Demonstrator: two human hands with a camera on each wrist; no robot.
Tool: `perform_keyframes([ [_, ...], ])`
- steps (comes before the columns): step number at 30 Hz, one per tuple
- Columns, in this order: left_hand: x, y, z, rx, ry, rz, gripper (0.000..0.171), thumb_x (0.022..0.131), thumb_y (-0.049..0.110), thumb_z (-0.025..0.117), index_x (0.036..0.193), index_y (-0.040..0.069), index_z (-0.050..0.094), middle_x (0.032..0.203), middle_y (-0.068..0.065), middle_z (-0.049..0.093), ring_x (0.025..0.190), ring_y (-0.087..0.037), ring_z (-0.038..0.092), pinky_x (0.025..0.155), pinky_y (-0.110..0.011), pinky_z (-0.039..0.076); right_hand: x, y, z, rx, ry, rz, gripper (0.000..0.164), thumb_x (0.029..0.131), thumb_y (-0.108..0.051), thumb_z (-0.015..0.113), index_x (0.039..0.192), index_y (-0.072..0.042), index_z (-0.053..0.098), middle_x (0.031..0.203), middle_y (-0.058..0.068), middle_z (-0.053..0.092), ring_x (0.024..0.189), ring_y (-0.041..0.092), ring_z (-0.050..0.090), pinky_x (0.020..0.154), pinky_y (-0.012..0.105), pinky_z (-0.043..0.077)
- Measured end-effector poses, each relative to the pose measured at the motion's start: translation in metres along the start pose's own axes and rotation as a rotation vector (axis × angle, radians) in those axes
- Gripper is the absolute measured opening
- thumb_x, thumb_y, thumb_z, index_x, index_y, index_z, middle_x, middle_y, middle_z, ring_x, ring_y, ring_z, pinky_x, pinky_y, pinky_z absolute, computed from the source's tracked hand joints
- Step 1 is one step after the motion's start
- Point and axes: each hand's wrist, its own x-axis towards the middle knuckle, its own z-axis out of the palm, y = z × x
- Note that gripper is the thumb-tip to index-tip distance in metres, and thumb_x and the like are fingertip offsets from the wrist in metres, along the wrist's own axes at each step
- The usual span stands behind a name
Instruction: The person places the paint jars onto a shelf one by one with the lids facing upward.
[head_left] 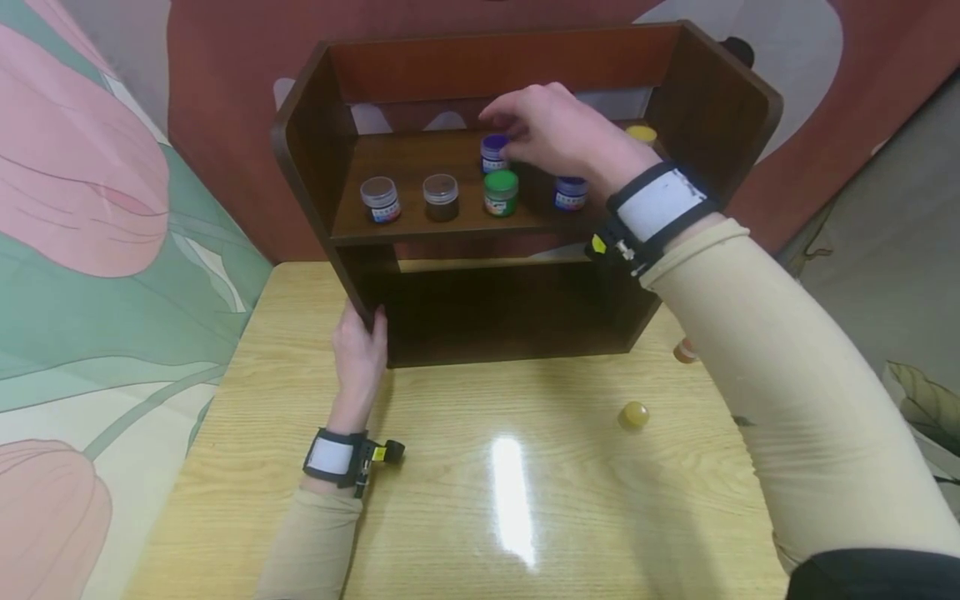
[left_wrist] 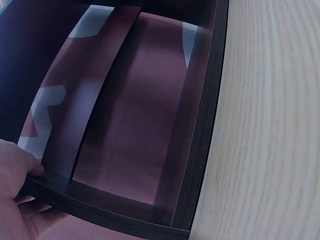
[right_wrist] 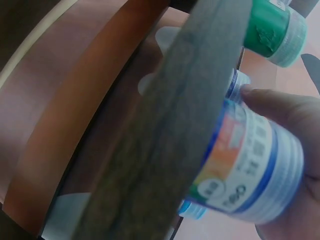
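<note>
My left hand (head_left: 360,346) grips the left side panel of a dark brown two-tier shelf (head_left: 510,312), thumb on the inner face and fingers outside. My right hand (head_left: 558,129) is over the upper tier, fingers arched above a small jar with a purple-blue lid (head_left: 493,152). The thumb tip is right at that jar's side in the right wrist view. In front of it stands a green-lidded jar (head_left: 501,193). Another blue jar (head_left: 570,193) is below the right hand, large in the right wrist view. Two jars with clear-looking lids, a left one (head_left: 380,200) and a brownish one (head_left: 441,197), stand further left.
A yellow-lidded jar (head_left: 641,133) stands at the shelf's back right, partly behind the right wrist. On the light wood table (head_left: 442,500) lie a small yellow round item (head_left: 633,415) and an orange-and-white item (head_left: 685,350) beside the right sleeve. Patterned fabric hangs behind.
</note>
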Motion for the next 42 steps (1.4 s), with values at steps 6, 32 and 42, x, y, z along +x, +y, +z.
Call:
perform_keyframes([
  [6,0.001,0.000,0.000,0.004,0.002,0.005,0.026,0.098,0.015,0.060,0.116,-0.003,0.059,0.108,-0.026,0.069,0.101,-0.044,0.067,0.085,-0.055,0.055,-0.004,0.001,-0.003,0.000,0.083,0.022,0.050,0.104,-0.035,0.047,0.151,-0.018,0.044,0.150,0.008,0.052,0.136,0.024,0.053,0.113,0.042,0.045],
  [32,0.003,-0.004,-0.006,0.015,0.005,-0.014,0.025,0.098,0.015,0.061,0.115,-0.003,0.060,0.108,-0.026,0.069,0.102,-0.044,0.067,0.087,-0.055,0.054,-0.069,-0.024,0.059,0.077,0.608,-0.564,0.020,0.097,-0.016,0.065,0.104,0.001,0.071,0.101,0.014,0.074,0.085,0.025,0.066,0.080,0.034,0.055],
  [42,0.005,-0.004,-0.009,0.015,-0.004,-0.021,0.026,0.099,0.018,0.060,0.117,-0.002,0.059,0.110,-0.024,0.069,0.104,-0.043,0.067,0.088,-0.054,0.055,-0.114,-0.012,0.103,-0.038,0.613,-0.669,0.036,0.097,-0.033,0.064,0.111,0.000,0.070,0.109,0.015,0.074,0.101,0.028,0.070,0.089,0.040,0.058],
])
